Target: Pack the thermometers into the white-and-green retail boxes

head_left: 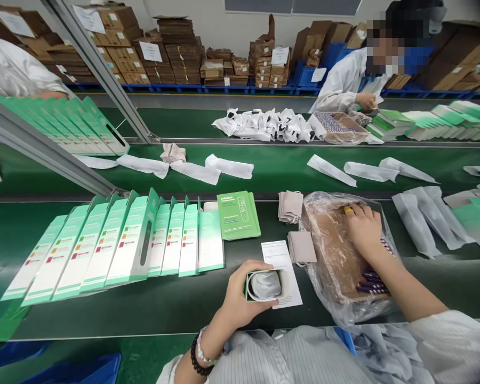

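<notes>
My left hand [242, 293] is closed around a small open carton [247, 288]. Its open end faces up, showing a white wrapped item [265, 285] inside. Beneath the carton lies a printed white leaflet [290, 280]. My right hand [364, 226] reaches down into a cardboard tray [330, 250] lined with clear plastic, near its far side. Its fingers curl downward and the fingertips are hidden, so I cannot see what they hold. Dark striped cylinders [372, 282], which look like batteries, lie in the tray's near corner. Folded beige pouches [302, 247] sit left of the tray.
Green-and-white cartons [120, 240] stand in a row at left, beside green booklets [238, 215]. White sleeves [416, 221] lie right of the tray, with others [228, 166] on the belt beyond. A co-worker [344, 80] works across the line. A metal post [104, 64] slants at upper left.
</notes>
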A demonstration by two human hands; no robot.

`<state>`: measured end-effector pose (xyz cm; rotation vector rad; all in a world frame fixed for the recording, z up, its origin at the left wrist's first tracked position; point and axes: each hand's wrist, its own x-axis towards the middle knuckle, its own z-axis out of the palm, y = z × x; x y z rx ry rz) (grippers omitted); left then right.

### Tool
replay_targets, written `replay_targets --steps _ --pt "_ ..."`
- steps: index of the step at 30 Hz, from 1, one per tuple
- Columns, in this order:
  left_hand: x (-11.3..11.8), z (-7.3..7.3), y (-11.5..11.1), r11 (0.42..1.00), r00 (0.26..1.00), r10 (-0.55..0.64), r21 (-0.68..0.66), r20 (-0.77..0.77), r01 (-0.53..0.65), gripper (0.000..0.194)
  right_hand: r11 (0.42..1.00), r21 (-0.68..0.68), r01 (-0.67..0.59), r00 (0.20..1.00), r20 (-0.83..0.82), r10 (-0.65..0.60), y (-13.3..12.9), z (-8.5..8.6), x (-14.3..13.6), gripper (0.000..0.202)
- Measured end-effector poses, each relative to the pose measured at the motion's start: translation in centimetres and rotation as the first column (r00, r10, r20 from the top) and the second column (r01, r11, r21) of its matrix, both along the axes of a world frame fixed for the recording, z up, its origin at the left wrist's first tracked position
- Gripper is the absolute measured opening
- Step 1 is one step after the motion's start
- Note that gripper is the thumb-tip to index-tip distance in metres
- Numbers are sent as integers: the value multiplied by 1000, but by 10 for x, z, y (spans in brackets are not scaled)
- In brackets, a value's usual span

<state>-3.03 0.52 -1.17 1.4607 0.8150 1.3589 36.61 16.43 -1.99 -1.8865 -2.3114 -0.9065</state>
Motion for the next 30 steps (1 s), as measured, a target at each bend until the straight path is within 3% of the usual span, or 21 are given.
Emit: replay_targets --steps 4,7,10,12,14,16,18,24,30 --pt "2 3 -3 999 1000 5 39 -22 -5 57 998 -33 -60 998 -5 60 9 3 4 28" --pt "-2 4 -9 961 983 172 230 -67 -152 80 994 -47 -94 995 -23 93 18 4 12 30" --pt "-13 17 -16 760 893 437 577 -111 -300 79 992 -62 -111 993 -43 108 19 4 18 31" --pt "-24 35 -20 665 790 547 717 -278 -208 59 989 -89 -122 992 -50 118 17 4 20 29" --pt "-33 58 -24 688 625 597 721 -503 -76 41 984 -122 -129 991 -55 123 15 5 19 28" --pt "-38 78 -27 729 474 605 685 -640 -7 39 982 -146 -123 991 -63 115 13 7 16 26" --pt "-39 92 -30 745 390 600 665 -698 43 38 979 -166 -117 991 -76 106 10 12 13 26" --pt "-32 103 -32 742 282 614 661 -737 112 25 979 -200 -36 993 -117 12 -10 18 2 25" --pt "-28 107 -29 791 224 567 600 -793 122 20 959 -281 30 995 -82 -55 -24 5 5 23"
